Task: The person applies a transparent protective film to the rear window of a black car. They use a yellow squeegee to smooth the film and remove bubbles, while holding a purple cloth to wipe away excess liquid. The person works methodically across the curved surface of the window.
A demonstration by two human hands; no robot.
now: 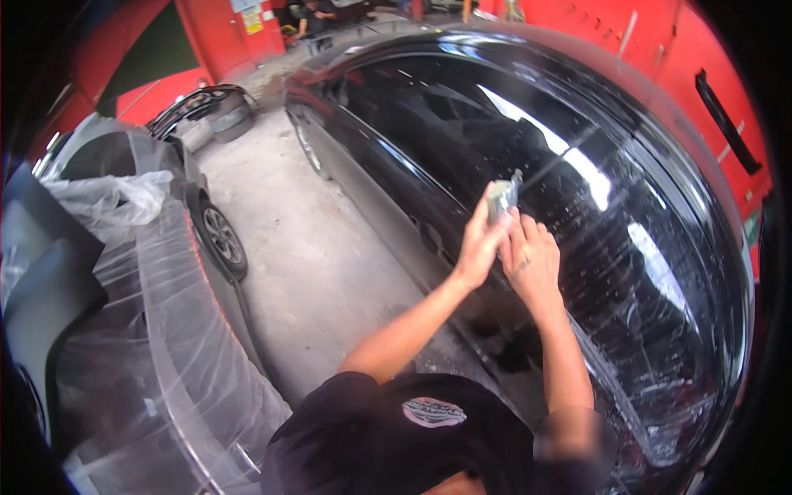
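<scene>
In front of me I hold up a small pale green and silvery grey piece, which looks like a pad or a folded wrapper; its exact kind is hard to make out. My left hand grips it from the left side, with the thumb toward me. Curled fingers of my right hand meet its lower end, next to the left thumb. Behind both hands lies the glossy black car, its dark glass speckled with white spots and pale streaks. Neither hand clearly touches the car.
To the left stands another car wrapped in clear plastic film, its wheel exposed. A grey concrete aisle runs between the cars. Farther back lie a dark bumper-like part and red walls. A person is at the far end.
</scene>
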